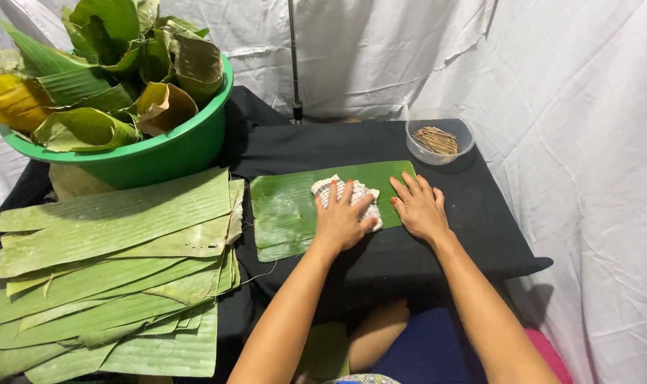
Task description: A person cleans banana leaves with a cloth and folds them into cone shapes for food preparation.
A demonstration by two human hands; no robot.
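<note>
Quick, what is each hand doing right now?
Left hand: open, palm pressing a white cloth onto the banana leaf.
Right hand: open, flat on the leaf's edge, holding nothing.

A black desk (472,235) carries everything. On it — a green basin (160,153), a leaf stack (110,270). One leaf (288,203) and a clear tub (440,142) lie alongside.

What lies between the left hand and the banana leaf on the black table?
A white checked cloth lies under the left hand, between it and the leaf. The right hand presses the leaf's edge directly, nothing between.
</note>
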